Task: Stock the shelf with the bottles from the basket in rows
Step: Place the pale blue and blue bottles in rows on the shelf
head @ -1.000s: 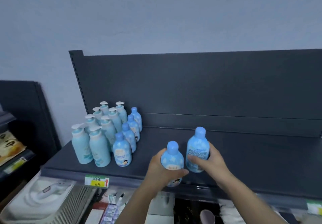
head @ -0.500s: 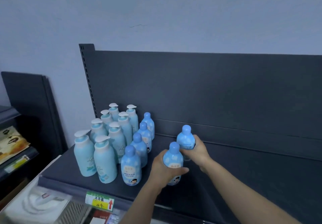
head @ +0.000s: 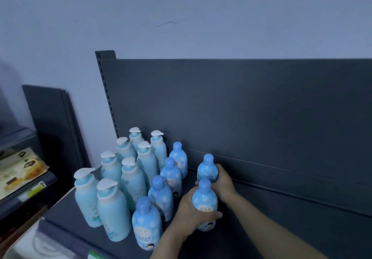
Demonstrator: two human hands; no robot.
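Left grip wraps the near bottle; right grip clasps the far bottle just behind it. Both are pale blue, round-capped and cloud-patterned (cartoon face low on the near label). They stand upright on the dark shelf, just right of the blue-capped row, with pump bottles further left.

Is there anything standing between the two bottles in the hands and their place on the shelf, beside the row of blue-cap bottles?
Nothing visible. The left hand holds the front bottle and the right hand holds the rear bottle, just right of the blue-cap row, with only bare shelf around them.
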